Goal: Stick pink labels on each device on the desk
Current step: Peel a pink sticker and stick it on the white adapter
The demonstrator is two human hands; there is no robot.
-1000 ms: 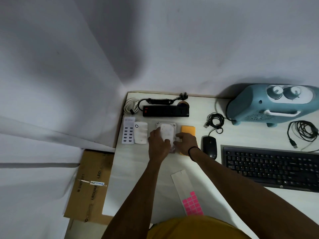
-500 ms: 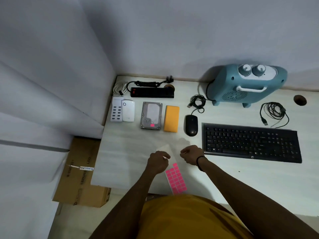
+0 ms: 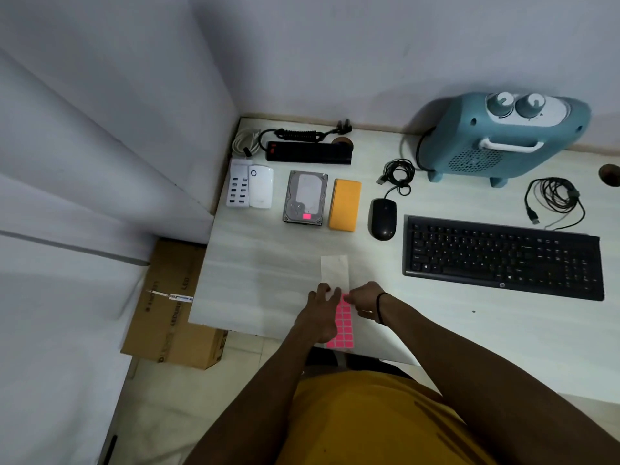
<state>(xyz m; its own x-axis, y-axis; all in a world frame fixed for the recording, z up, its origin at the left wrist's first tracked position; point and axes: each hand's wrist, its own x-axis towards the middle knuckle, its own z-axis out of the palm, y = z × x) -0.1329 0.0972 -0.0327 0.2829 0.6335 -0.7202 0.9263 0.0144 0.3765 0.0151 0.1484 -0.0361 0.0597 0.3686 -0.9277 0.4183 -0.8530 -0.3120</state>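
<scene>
A white backing strip, the label sheet, lies near the desk's front edge, its lower half covered with rows of pink labels. My left hand presses flat on the sheet's left side. My right hand pinches the top pink label with its fingertips. The hard drive carries one pink label at its near end. No label shows on the orange device, black mouse, black keyboard, white USB hub, white adapter, black power strip or blue heater.
Coiled cables lie behind the keyboard, and the mouse cable is bundled beside the heater. A cardboard box stands on the floor left of the desk. Walls close the back and left sides.
Both hands have drawn back from the hard drive to the label sheet at the front edge. A pink label now shows on the hard drive. The right hand has closed on the top pink label.
</scene>
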